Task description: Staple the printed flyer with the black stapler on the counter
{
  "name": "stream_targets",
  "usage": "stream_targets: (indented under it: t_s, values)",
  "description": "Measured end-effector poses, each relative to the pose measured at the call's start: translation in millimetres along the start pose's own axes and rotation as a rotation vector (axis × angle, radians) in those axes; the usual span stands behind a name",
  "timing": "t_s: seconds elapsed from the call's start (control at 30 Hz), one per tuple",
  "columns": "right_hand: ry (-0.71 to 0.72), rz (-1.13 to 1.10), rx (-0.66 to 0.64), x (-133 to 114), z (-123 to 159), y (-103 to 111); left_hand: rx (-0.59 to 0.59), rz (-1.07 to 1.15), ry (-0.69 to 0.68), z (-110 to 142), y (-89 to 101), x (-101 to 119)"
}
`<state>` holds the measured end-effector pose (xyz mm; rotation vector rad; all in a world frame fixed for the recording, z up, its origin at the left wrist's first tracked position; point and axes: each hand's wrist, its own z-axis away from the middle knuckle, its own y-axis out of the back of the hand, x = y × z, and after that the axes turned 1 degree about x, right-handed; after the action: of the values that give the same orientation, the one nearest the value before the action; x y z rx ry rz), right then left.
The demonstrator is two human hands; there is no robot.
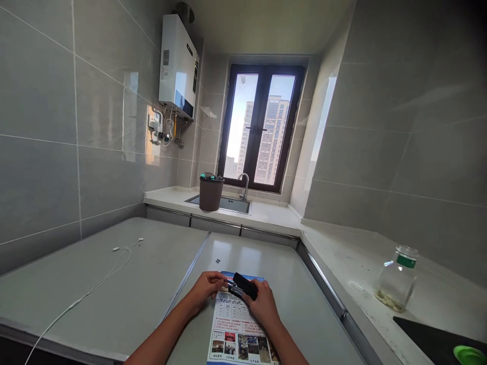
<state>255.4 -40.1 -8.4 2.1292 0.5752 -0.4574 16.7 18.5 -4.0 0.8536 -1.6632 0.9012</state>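
A black stapler [245, 286] is held over a printed leaflet [230, 315] by my right hand [263, 302], whose fingers wrap round its rear end. The stapler's top arm is lifted away from its base, and metal shows inside. My left hand [208, 288] is at the front end of the stapler with thumb and fingers pinched together. What lies in that pinch is too small to make out. Beyond my hands, small grey pieces that look like a strip of staples [217, 261] lie on the table [262, 256].
A white cable [89, 292] runs across the table's left part. At the back, a brown bin [211, 195] stands by the sink [236, 205] and its tap [246, 182]. A glass jar [397, 281] and a green round item [470, 355] are on the right counter [335, 248].
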Motion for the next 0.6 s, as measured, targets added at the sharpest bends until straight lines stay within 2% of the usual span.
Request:
stream_targets:
  t_s: [0.13,0.23,0.3,0.4,0.5,0.6]
  values:
    - [0.343,0.066,0.11,-28.2,7.5,18.9,-0.098,0.045,0.022,3.9,-7.2,-2.6]
    - [0.684,0.106,0.043,-48.8,14.7,21.6,-0.17,0.067,0.066,7.7,-13.5,-1.8]
    - [0.857,0.123,0.006,-56.5,17.6,17.0,-0.215,0.067,0.084,10.0,-16.2,0.9]
    - [0.93,0.099,0.047,-58.5,18.5,8.4,-0.265,0.073,0.073,12.3,-18.4,5.5]
    - [0.927,0.078,0.069,-55.0,18.5,4.3,-0.293,0.086,0.068,13.2,-21.0,7.5]
    - [0.919,0.066,0.081,-52.0,18.7,4.3,-0.267,0.06,0.068,12.1,-23.1,7.9]
